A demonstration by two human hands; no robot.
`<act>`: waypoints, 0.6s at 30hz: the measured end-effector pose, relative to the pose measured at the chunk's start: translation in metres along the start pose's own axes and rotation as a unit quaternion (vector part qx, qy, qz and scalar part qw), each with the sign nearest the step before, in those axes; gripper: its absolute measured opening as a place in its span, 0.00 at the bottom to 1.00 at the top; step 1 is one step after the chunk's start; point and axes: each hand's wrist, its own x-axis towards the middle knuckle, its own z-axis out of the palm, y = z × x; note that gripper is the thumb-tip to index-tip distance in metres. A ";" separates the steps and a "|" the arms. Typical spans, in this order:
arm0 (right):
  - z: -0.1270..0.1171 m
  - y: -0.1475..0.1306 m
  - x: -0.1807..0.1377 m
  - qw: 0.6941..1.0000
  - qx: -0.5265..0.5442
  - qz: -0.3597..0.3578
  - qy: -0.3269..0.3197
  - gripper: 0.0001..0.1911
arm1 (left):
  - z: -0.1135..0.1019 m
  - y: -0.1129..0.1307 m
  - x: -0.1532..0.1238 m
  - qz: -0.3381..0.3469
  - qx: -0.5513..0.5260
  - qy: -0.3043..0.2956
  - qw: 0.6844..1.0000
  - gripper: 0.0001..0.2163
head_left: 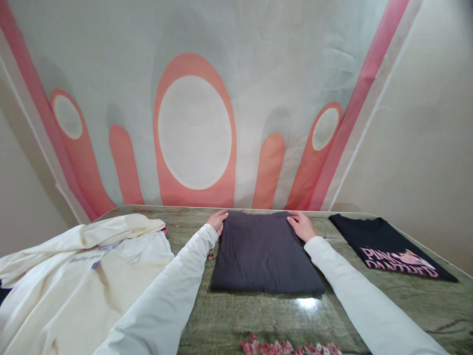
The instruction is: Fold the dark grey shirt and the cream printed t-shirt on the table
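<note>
A dark grey shirt (266, 254), folded into a neat rectangle, lies flat on the table in front of me. My left hand (218, 221) is at its far left corner, fingers closed on the edge. At the far right corner, my right hand (302, 225) grips the cloth between thumb and fingers. Whatever the fingertips do beneath the fabric is hidden. Long white sleeves cover both my arms.
Cream and white clothes (121, 266) lie in a loose heap at the left. A folded black T-shirt (391, 246) with pink lettering rests at the right. The wood-patterned table (221, 320) has pink flowers (275, 346) at its near side. Behind stands a wall with coral shapes (195, 197).
</note>
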 end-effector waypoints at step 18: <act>0.001 0.010 -0.003 0.999 -0.007 -0.023 0.029 0.19 | -0.018 0.005 0.003 0.031 0.165 0.025 0.986 0.08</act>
